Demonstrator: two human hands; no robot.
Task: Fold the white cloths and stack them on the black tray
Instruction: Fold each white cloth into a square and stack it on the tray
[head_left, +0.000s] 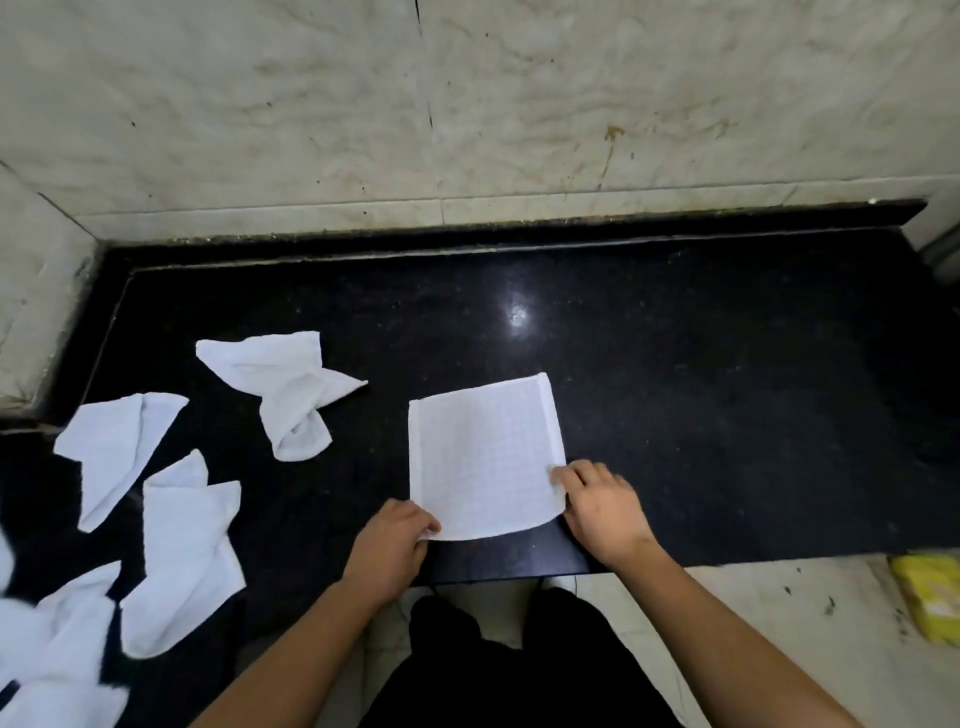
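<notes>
Centrally, the spread cloth (483, 457) lies flat on the black counter (675, 389), its near edge close to the counter's front lip. It looks already halved, with a doubled band along its far right side. We judge it is kept close so both near corners can be reached at once.

- The left hand (389, 545) pinches the near-left corner, which is bunched slightly between curled fingers.
- The right hand (602, 509) has its fingers curled over the near-right corner. Its thumb is hidden, but we read this as a grasp too.
- Holding both near corners suggests the next fold goes away from the body, with the far edge as the line to match.

Out to the left, well apart, lie loose cloths, all crumpled: one twisted (283, 384), one (117, 447) beside another (184, 551), and a heap (57, 639) at the frame's edge. We judge these are a waiting pile kept clear of the folding spot.

We cannot pick out a black tray against the dark stone. A yellow object (930, 597) lies on the floor to the right.
</notes>
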